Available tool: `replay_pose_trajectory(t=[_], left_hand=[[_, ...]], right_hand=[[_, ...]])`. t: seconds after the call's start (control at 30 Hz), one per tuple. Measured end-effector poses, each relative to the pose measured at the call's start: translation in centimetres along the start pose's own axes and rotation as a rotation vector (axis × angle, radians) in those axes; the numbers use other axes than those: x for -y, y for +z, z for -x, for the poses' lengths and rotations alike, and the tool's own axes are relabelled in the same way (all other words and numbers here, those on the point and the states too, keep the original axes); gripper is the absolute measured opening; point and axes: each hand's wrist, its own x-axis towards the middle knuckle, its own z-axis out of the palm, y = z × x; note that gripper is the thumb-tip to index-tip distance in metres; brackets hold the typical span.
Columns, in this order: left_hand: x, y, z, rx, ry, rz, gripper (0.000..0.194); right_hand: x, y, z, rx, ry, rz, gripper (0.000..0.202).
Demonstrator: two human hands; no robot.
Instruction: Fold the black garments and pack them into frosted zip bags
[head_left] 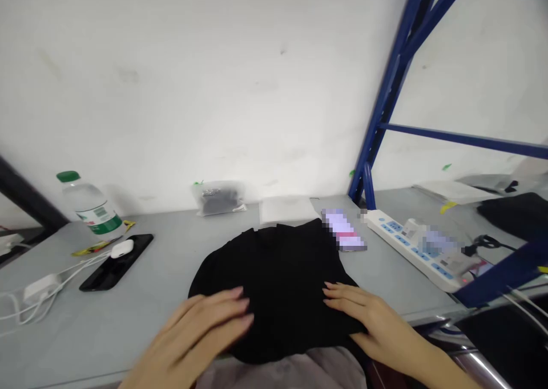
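A black piece of cloth (282, 275), perhaps a garment, lies spread on the grey table with its near edge hanging towards my lap. On its left side my left hand (201, 332) rests or hovers with the fingers stretched out, slightly blurred. My right hand (363, 315) lies flat over the cloth's right side, fingers extended and the thumb near the lower edge. Neither hand grips anything that I can see. Below the cloth, greyish fabric (286, 372) shows at the bottom of the view.
On the left stand a water bottle (92, 206) and a black phone (115, 263) with a white earbud case (122, 248) on it, beside white cables. Behind the cloth lie a plastic bag (220, 199) and white paper (286, 209). A lit phone (342, 229), power strip (411, 249) and blue frame (385, 92) are right.
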Motion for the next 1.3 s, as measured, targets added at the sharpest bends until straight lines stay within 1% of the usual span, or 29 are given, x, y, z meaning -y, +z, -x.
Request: replay_pose_trajectory(t=[0.03,0.07,0.1,0.13,0.2,0.3,0.37,0.4,0.47,0.53,0.6,0.63,0.67,0.73,0.77,0.8,0.87,0.9,0.97,1.0,1.03,1.1,1.13,1.2,1.3], left_hand=[[0.5,0.4,-0.8,0.06,-0.009,-0.016,0.08],[1.0,0.9,-1.5,0.124,-0.02,-0.025,0.094],[1.5,1.4,-1.9,0.178,-0.035,-0.028,0.098],[2.1,1.8,-2.3,0.214,-0.05,-0.023,0.093],[2.9,2.4,-2.7,0.227,-0.071,-0.007,0.069],[3.2,2.4,-3.1,0.194,-0.103,0.017,0.041],[3.0,2.1,-3.4,0.149,-0.149,0.033,0.028],[2.9,1.8,-3.6,0.124,-0.177,0.034,0.027],[2.6,1.4,-3.7,0.1,-0.222,0.023,0.029],[2.5,1.1,-3.7,0.13,-0.213,0.02,0.041],[2.4,1.0,-3.7,0.18,-0.17,0.039,0.053],[2.5,1.0,-3.7,0.193,-0.153,0.052,0.052],[2.5,1.0,-3.9,0.194,-0.141,0.065,0.045],[2.5,1.2,-4.2,0.167,-0.151,0.086,0.025],[2.5,1.3,-4.4,0.147,-0.165,0.093,0.023],[2.5,1.4,-4.5,0.133,-0.177,0.095,0.027],[2.4,1.5,-4.5,0.126,-0.189,0.078,0.023],[2.4,1.5,-4.4,0.131,-0.185,0.059,0.028],[2.3,1.7,-4.2,0.138,-0.166,0.022,0.049],[2.2,1.7,-4.2,0.134,-0.16,0.012,0.051],[2.1,1.8,-4.2,0.125,-0.155,0.008,0.043],[2.0,2.0,-4.5,0.091,-0.158,0.015,0.02],[2.0,2.0,-4.7,0.072,-0.166,0.025,0.017],[2.0,2.3,-5.2,0.027,-0.202,0.044,0.025],[2.5,2.9,-5.8,-0.055,-0.271,0.025,0.033]], right_hand=[[-0.3,-0.1,0.0,-0.017,-0.015,-0.034,0.074],[-0.6,-0.1,0.0,-0.037,-0.023,-0.072,0.072],[-0.8,-0.1,-0.1,-0.059,-0.022,-0.113,0.069],[-1.0,-0.1,-0.2,-0.078,-0.017,-0.156,0.064],[-1.4,-0.1,-0.5,-0.115,0.013,-0.241,0.053],[-1.7,-0.1,-1.2,-0.192,0.089,-0.36,0.032],[-1.7,-0.2,-1.5,-0.229,0.153,-0.433,0.024],[-1.7,-0.4,-1.7,-0.222,0.182,-0.464,0.026],[-1.7,-0.9,-2.0,-0.157,0.233,-0.512,0.033],[-1.8,-1.5,-2.1,-0.083,0.246,-0.536,0.034],[-1.9,-2.0,-2.1,-0.038,0.22,-0.552,0.03],[-2.0,-2.1,-2.1,-0.038,0.202,-0.558,0.028],[-2.1,-2.0,-2.1,-0.048,0.19,-0.566,0.028],[-2.2,-1.7,-2.2,-0.091,0.198,-0.578,0.028],[-2.2,-1.4,-2.3,-0.122,0.215,-0.577,0.03],[-2.2,-1.1,-2.4,-0.154,0.234,-0.569,0.032],[-2.2,-0.5,-2.6,-0.205,0.268,-0.548,0.037],[-2.1,-0.3,-2.8,-0.226,0.28,-0.54,0.039],[-2.0,0.1,-3.0,-0.264,0.302,-0.537,0.042],[-2.0,0.3,-3.1,-0.281,0.315,-0.541,0.044],[-2.0,0.4,-3.2,-0.295,0.33,-0.546,0.046],[-2.0,0.6,-3.3,-0.316,0.357,-0.554,0.049],[-2.0,0.8,-3.3,-0.322,0.367,-0.556,0.049],[-2.2,1.1,-3.4,-0.346,0.383,-0.529,0.049],[-2.4,1.6,-3.5,-0.427,0.383,-0.404,0.05]])
